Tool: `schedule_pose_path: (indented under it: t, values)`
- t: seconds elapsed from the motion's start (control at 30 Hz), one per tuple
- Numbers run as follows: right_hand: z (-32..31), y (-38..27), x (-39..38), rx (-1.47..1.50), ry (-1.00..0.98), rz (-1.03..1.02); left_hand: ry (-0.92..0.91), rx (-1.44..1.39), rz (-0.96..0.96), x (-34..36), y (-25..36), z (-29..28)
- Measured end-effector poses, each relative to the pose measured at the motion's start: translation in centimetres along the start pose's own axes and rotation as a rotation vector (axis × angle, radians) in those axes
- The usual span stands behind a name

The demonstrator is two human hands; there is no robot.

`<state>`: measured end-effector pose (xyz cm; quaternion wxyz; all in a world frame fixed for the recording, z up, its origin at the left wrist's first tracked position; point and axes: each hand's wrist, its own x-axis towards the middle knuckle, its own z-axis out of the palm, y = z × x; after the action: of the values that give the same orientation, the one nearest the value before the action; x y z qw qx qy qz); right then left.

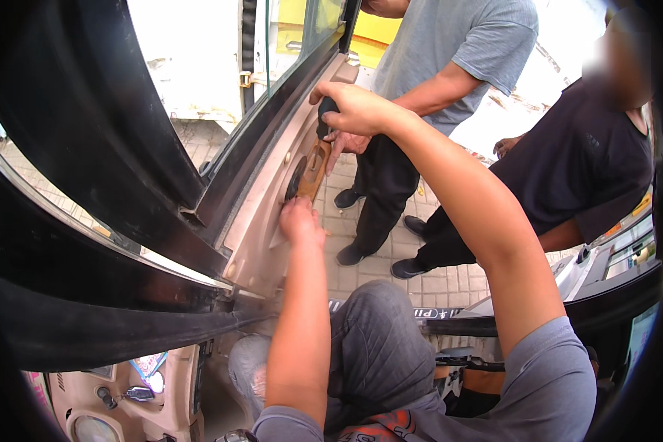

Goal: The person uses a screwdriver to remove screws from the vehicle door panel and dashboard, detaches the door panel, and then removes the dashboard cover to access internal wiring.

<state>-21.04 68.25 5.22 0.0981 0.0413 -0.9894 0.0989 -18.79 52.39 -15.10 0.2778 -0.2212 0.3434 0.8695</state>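
An open vehicle door with a beige inner panel [261, 237] stands in front of me. On it lies a wood-coloured trim piece [315, 171] with a slot, beside a dark oval part [295, 179]. My left hand [302, 221] is closed at the trim's near end, its fingertips partly hidden. At the far end, my right hand [357, 109] is curled around a dark-handled screwdriver [325, 116], held upright over the trim; its tip cannot be made out. A co-worker's hand [344, 144] reaches in just below mine, a finger extended along the trim.
One person in a grey shirt [449, 44] stands close beyond the door, another in dark clothes [567, 147] to the right. Paving [442, 282] lies outside. The black door frame [250, 173] and window glass rise at left. Keys [140, 393] rest on the beige dashboard.
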Motion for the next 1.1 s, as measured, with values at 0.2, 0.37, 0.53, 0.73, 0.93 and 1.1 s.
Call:
schedule_pose_path:
  t: [0.2,0.37,0.53,0.73,0.93,1.1]
  values:
    - [-0.3,1.0,-0.1,0.064,0.111,0.24,-0.054,0.018,-0.092,0.0,1.1,-0.5]
    - [-3.3,-2.1,-2.3,0.245,0.572,0.279,-0.071,0.02,-0.099,1.7,1.6,-1.7]
    - [-1.6,1.2,-4.4,0.769,0.607,0.446,-0.01,-0.034,-0.066,1.9,1.1,-1.5]
    - [11.5,3.6,-6.4,0.32,0.098,0.553,-0.099,-0.042,-0.053,2.0,0.2,-1.9]
    - [19.2,4.4,-4.6,0.685,0.184,0.906,-0.106,-0.018,-0.083,1.4,0.8,-1.9]
    - [19.9,5.2,-2.4,0.431,0.211,0.929,-0.102,0.054,-0.075,1.9,0.8,-2.3]
